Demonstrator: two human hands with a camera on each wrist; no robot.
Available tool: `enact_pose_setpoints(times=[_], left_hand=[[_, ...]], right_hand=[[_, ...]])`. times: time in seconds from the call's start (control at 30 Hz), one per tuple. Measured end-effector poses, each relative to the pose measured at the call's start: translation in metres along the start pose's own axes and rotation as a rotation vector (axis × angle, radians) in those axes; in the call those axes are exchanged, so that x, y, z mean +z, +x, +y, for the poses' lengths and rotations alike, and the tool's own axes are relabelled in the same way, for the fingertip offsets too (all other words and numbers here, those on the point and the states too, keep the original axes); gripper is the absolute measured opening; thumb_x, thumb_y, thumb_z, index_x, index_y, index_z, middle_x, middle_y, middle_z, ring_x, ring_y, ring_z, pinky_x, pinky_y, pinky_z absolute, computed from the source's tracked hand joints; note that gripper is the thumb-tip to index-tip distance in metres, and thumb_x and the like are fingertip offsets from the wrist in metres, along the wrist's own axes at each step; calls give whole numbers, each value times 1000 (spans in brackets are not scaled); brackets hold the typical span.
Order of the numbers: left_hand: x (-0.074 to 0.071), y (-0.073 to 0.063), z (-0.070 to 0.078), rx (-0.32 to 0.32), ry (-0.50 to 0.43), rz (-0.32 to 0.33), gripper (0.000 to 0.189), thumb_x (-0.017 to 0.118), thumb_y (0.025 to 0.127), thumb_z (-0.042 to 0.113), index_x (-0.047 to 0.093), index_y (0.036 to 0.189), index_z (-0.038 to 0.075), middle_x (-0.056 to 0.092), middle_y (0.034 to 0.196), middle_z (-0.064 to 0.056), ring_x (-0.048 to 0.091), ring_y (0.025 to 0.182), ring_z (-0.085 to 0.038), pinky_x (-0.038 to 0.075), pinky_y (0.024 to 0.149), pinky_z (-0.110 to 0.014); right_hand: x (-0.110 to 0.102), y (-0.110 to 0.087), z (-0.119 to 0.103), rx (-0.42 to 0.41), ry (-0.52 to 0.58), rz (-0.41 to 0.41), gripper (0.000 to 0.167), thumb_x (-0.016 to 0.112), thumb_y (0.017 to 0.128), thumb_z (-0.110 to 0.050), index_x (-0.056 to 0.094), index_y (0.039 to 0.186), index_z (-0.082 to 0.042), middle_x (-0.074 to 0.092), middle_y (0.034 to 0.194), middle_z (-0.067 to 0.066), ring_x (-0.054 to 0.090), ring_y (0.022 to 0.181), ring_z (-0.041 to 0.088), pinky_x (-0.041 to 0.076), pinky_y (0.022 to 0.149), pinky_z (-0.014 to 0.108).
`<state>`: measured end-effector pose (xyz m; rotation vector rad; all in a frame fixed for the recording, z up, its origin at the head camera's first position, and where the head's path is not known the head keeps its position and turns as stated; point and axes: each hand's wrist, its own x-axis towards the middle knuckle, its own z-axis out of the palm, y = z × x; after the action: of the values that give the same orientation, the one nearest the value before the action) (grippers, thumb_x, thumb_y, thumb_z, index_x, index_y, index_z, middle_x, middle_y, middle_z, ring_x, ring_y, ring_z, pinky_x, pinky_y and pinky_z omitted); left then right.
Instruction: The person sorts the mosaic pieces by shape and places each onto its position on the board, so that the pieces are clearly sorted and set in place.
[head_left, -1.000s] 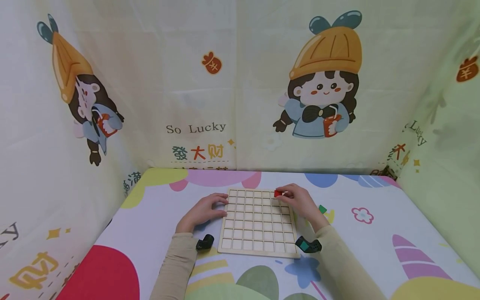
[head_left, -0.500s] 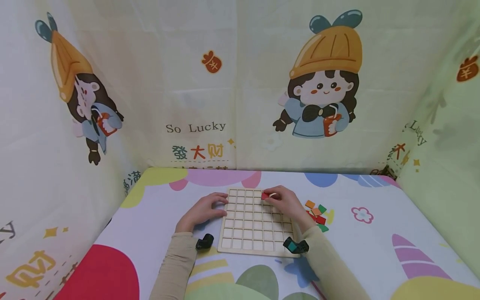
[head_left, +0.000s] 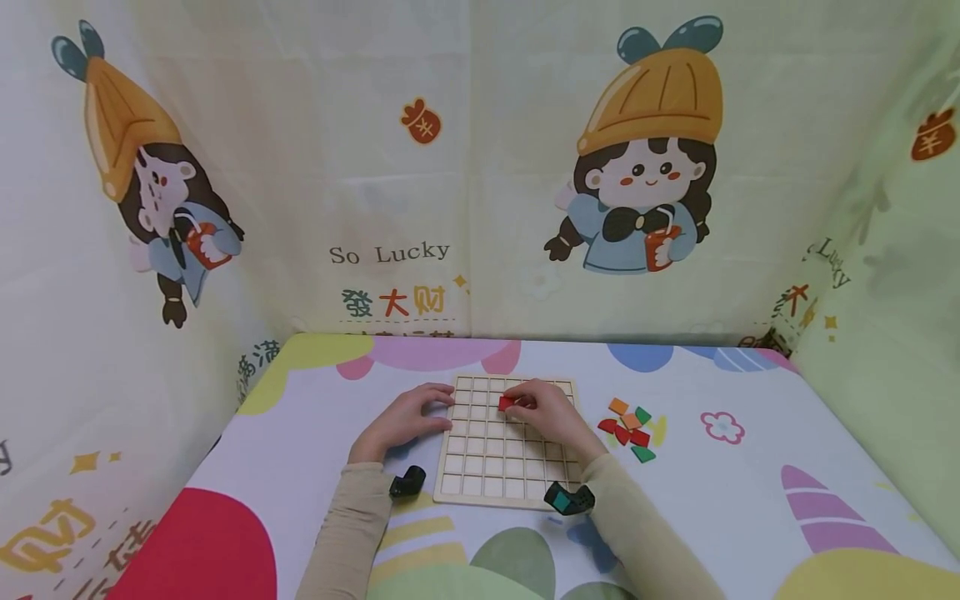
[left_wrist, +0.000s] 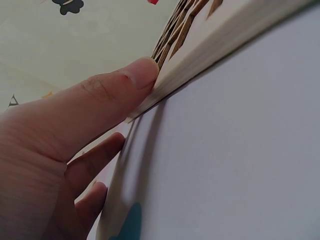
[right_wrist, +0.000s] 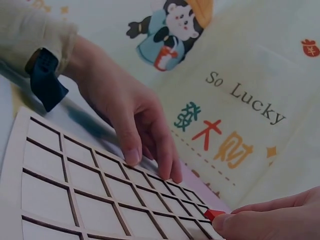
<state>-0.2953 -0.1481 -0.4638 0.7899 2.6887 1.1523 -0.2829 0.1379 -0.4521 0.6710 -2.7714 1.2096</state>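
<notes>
A pale wooden board [head_left: 491,502] with a raised grid of square cells lies flat on the table. At its left edge rests my left hand [head_left: 405,419], thumb and fingers spread apart and lightly bent. The left wrist view shows that thumb [left_wrist: 110,90] against the board's side [left_wrist: 210,62]. My right hand [head_left: 551,412] reaches over the right part of the grid and pinches a small red tile [head_left: 506,403] between thumb and fingers. In the right wrist view the red tile [right_wrist: 213,214] is close over the far cells. The right hand covers several cells.
Right of the board lies a loose group of small pieces: orange squares [head_left: 618,406], red pieces [head_left: 639,438] and green pieces [head_left: 642,454]. A patterned cloth [head_left: 720,500] covers the table. Printed curtains [head_left: 510,208] stand behind and at both sides.
My right hand has carried the red tile leftward and slightly nearer across the grid, uncovering the loose pieces on the right. My left hand keeps its place at the board's edge.
</notes>
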Motion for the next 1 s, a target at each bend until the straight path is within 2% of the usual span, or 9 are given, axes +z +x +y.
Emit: enact_pose_setpoints(times=[0.23, 0.57, 0.77, 1.0], left_hand=[[0, 0, -2, 6, 11, 1, 37, 77, 85, 23, 68, 119, 12, 52, 142, -2, 42, 136, -25, 32, 114, -44], [1, -1, -4, 11, 4, 5, 36, 77, 85, 23, 68, 119, 12, 53, 141, -2, 41, 137, -25, 31, 115, -44], [2, -1, -5, 15, 9, 8, 36, 77, 85, 23, 68, 119, 13, 53, 141, -1, 41, 137, -24, 31, 114, -44], [2, -1, -2, 12, 5, 5, 37, 77, 85, 24, 68, 119, 12, 53, 141, -1, 41, 137, -25, 31, 114, -45]], right_hand=[[9, 1, -6, -9, -25, -7, 26, 73, 88, -17, 73, 113, -10, 66, 97, -2, 61, 86, 13, 53, 78, 33], [18, 1, -8, -70, -131, 0, 21, 74, 87, -14, 74, 108, -10, 63, 91, 0, 55, 79, 11, 48, 70, 29], [20, 1, -8, -46, -141, -6, 23, 74, 88, -15, 74, 110, -10, 62, 97, 1, 49, 76, 12, 45, 68, 28], [22, 2, -7, -13, -125, -9, 24, 73, 88, -16, 74, 112, -10, 61, 100, 1, 49, 75, 12, 45, 67, 27]])
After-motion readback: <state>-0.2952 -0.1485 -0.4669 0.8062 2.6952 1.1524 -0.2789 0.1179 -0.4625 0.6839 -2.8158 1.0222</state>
